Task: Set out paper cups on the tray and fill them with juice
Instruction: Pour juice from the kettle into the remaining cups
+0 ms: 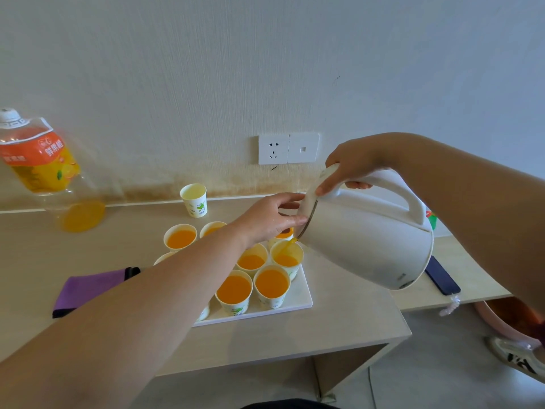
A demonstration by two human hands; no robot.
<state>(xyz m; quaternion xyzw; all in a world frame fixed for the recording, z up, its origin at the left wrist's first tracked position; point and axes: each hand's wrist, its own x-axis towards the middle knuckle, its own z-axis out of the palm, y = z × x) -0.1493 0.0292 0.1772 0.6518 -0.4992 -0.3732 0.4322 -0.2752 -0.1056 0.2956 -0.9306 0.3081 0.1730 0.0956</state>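
Beige desk (339,317) — mid-pour: white plastic kettle (368,240) gripped by handle (393,187) in right hand (354,163), lid (310,199) steadied under flat left hand (265,219), orange juice (288,245) entering white paper cup (287,258) on white rectangular tray (300,296) — next, tip back before overflow.

You can read 鲜果橙 in white on the orange label of the juice bottle (41,160) at your far left. The green print on the paper cups (236,308) is too small to read.
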